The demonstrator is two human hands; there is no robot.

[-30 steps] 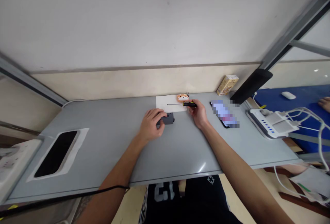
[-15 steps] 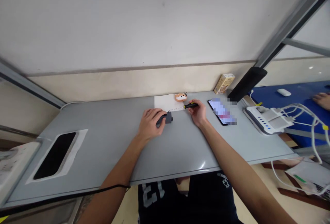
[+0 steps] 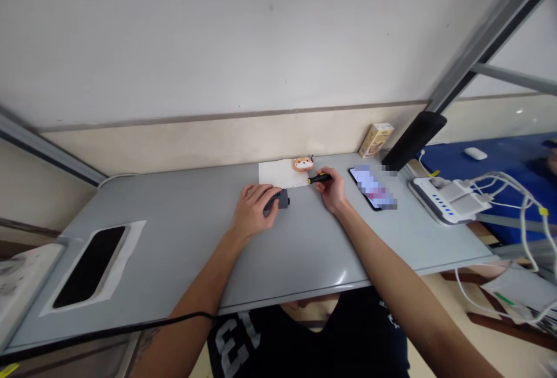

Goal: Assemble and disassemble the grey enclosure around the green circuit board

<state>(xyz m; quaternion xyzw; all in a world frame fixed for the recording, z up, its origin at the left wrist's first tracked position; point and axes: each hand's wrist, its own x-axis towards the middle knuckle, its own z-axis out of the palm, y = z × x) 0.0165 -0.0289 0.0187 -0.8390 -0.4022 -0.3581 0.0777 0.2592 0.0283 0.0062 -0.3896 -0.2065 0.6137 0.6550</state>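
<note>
Along the near left edge of the table point(image 3: 296, 262), I see a black cable point(image 3: 130, 324), and beyond it a flat black-topped device point(image 3: 90, 265) on white paper point(image 3: 125, 253). Farther in, about mid-table, sits a small grey block point(image 3: 282, 200); my left grip point(image 3: 253, 211) is closed over its left part, leaving its right end exposed. To its right, my right grip point(image 3: 332, 191) is clasped round the handle of a screwdriver point(image 3: 319, 178), whose thin shaft points left toward the block's far edge; whether the tip touches, I cannot tell. Right of that lies a lit phone point(image 3: 363, 183). Farther back I have a white sheet point(image 3: 273, 173), an orange-and-white animal-face case point(image 3: 303, 164) at its right side, and a yellowish carton point(image 3: 376, 140) near the wall point(image 3: 217, 137).
</note>
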